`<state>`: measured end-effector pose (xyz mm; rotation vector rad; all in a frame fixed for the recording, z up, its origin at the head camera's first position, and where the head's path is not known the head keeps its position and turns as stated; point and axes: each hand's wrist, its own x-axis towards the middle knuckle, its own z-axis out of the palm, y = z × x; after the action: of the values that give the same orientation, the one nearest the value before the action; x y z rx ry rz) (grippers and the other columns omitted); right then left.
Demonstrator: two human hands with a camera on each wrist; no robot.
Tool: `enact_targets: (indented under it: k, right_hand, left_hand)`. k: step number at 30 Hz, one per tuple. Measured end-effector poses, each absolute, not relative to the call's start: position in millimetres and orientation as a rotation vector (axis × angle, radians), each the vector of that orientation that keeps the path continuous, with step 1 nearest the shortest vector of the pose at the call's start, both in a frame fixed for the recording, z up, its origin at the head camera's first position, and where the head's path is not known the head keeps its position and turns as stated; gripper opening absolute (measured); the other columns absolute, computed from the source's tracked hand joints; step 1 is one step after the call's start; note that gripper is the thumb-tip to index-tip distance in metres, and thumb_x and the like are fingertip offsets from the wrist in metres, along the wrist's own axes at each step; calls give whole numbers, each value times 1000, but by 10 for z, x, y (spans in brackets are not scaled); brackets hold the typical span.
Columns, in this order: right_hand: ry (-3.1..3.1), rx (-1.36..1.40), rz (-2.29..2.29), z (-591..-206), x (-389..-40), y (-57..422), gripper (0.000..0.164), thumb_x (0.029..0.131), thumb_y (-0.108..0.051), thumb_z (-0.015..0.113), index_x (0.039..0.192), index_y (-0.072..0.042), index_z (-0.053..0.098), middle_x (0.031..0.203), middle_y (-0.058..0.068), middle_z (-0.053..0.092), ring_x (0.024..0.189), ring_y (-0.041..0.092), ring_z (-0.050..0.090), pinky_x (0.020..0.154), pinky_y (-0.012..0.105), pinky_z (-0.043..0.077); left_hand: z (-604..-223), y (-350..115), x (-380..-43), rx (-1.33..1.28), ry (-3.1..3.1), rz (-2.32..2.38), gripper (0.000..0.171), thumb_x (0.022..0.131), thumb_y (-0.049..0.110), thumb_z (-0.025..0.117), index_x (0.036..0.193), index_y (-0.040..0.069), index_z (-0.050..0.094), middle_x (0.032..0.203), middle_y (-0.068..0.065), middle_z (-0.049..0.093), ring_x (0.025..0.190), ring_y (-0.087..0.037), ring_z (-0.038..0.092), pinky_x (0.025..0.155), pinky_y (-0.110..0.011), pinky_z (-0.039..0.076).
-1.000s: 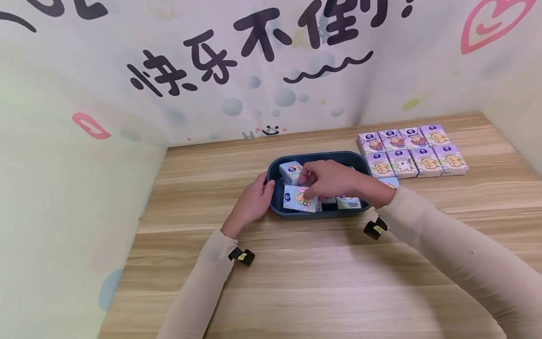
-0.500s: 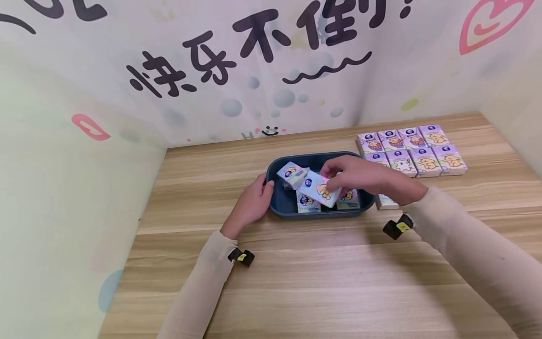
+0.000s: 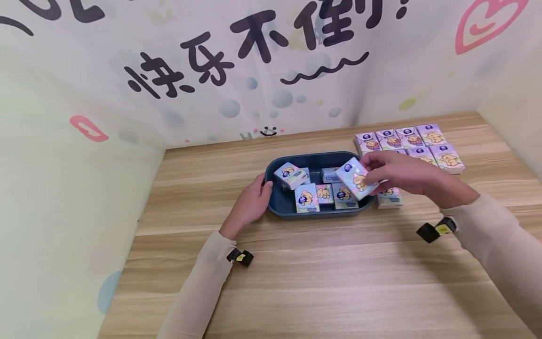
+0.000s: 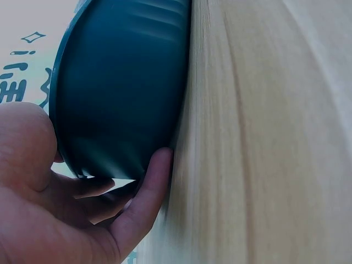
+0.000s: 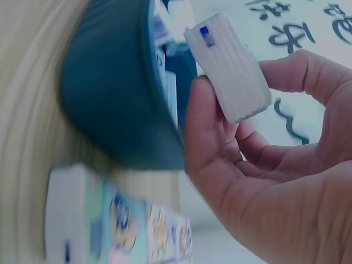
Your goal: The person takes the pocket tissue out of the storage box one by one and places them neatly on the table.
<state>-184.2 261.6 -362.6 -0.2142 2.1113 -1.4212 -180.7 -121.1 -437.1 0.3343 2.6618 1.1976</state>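
Observation:
A dark blue oblong tub [image 3: 281, 213] sits on the table with several small tissue packs [image 3: 306, 198] in light blue and pink inside it. My left hand [image 3: 251, 201] holds the tub's left end, thumb at the rim and fingers against the outer wall [image 4: 121, 93]. Over the tub's right rim, my right hand [image 3: 402, 172] pinches one blue tissue pack [image 3: 354, 178] between thumb and fingers, tilted and raised. The right wrist view shows its pale narrow side [image 5: 234, 71]. At the left end of the tub, a tilted pack [image 3: 290, 174] lies on top of another.
Purple tissue packs [image 3: 448, 158] stand in two rows at the back right, partly hidden by my right hand. A blue tissue pack [image 3: 389, 199] lies on the wooden table [image 3: 296, 282] just right of the tub. A printed curtain [image 3: 203, 108] closes off the back.
My right hand has lifted a blue tissue pack from the tub and carried it right to the rim, uncovering packs beneath. The left hand has stayed on the tub.

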Motion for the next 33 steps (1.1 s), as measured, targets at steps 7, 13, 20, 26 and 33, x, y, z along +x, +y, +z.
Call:
enact_targets:
  k: [7,13,20,26,33]
  right_hand:
    - [2139,-106,-1421,-3731,-1757,3029,40,104,-7,64,137,7,46,120,13,61,102,23,66,87,36,63]
    - [2110,-1,-1500,-3844,-1686,3348,27,106,-1,61,129,5,47,113,9,64,97,20,70,87,36,64]
    - [2093,135,-1518,-3986,-1600,3677,25,107,0,59,129,5,47,111,6,63,95,17,70,86,35,64]
    - [2121,188,-1496,-4102,-1531,3811,32,107,-2,62,133,8,46,111,8,60,95,17,69,89,37,64]
    - [2249,137,-1370,-4179,-1505,3782,24,107,-6,65,120,6,50,108,8,62,90,15,67,83,34,65]
  left_hand:
    - [-4337,-1179,-1788,298,2670,1193,57,121,35,40,169,4,39,140,-19,65,117,-34,64,95,-49,56]
    - [-4348,-1184,-1795,295,2674,1199,57,121,34,40,169,4,39,159,-19,57,122,-35,62,108,-54,54]
    - [-4352,-1185,-1801,290,2667,1201,58,121,35,40,169,4,39,158,-20,57,121,-35,62,104,-52,55]
    - [-4352,-1189,-1808,294,2663,1204,58,121,35,41,169,4,39,157,-19,58,121,-35,62,99,-51,55]
    - [-4423,-1228,-1843,337,2668,1205,61,120,38,40,169,3,38,159,-21,56,119,-34,62,100,-48,56]
